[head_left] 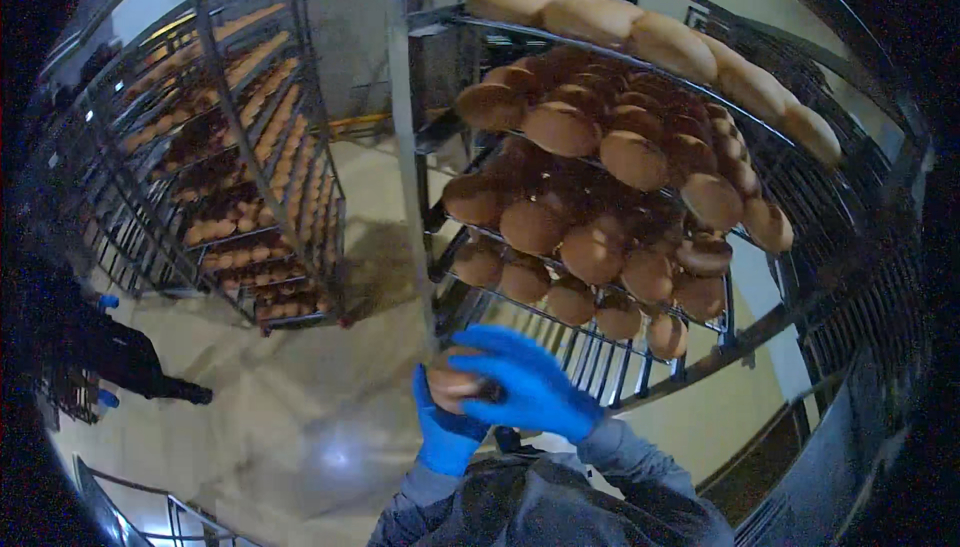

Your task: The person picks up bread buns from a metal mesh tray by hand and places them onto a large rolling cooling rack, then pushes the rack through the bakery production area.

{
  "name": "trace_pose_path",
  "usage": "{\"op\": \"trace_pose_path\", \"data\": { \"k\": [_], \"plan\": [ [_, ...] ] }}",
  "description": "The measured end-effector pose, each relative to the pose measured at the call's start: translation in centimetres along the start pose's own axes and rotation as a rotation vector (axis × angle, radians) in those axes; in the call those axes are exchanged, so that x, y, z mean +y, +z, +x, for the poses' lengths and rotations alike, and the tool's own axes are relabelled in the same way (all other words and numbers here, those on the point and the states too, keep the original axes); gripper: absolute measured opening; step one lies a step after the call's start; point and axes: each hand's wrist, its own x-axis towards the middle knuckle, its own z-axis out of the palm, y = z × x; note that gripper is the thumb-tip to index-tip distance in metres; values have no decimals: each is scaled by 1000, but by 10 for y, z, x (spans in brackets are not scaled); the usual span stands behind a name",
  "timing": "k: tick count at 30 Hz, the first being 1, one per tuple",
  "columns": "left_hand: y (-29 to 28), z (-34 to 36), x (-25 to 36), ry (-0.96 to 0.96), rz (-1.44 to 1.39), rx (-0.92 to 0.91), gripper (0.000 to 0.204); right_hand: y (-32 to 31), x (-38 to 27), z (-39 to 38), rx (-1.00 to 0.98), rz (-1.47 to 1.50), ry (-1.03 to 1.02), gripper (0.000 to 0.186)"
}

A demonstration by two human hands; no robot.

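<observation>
Both of my hands wear blue gloves, low in the head view in front of a tall metal rack [404, 97]. My left hand [447, 427] is closed on a brown round bread [450, 379]. My right hand [520, 384] lies over the same bread with its fingers curled round it; part of the bread is hidden, and I cannot tell if it is more than one piece. Above my hands the rack holds rows of brown round breads [595, 247] on several levels, and long pale loaves [670, 44] on the top level.
At the left stands another wheeled rack [300, 7] loaded with breads. A person in dark clothes [125, 357] with blue gloves is at the far left edge. A metal frame [170, 507] is at the lower left. Dark racks [850, 327] line the right side.
</observation>
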Motion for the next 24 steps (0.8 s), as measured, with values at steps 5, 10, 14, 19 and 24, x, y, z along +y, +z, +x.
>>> {"op": "trace_pose_path", "data": {
  "k": [5,10,14,19,24],
  "plan": [
    [-10,5,0,-6,168,131,72,15,3,-19,-16,38,14,60],
    [-3,1,-3,-76,2,173,77,5,-3,-22,5,-37,5,59],
    [4,3,-5,-102,196,163,78,-5,-6,-24,-46,-142,46,64],
    [5,10,0,-195,88,59,79,-22,-8,-18,-13,-116,23,69],
    [45,58,-28,-197,444,13,77,-31,6,-21,310,-337,40,66]
  ]
}}
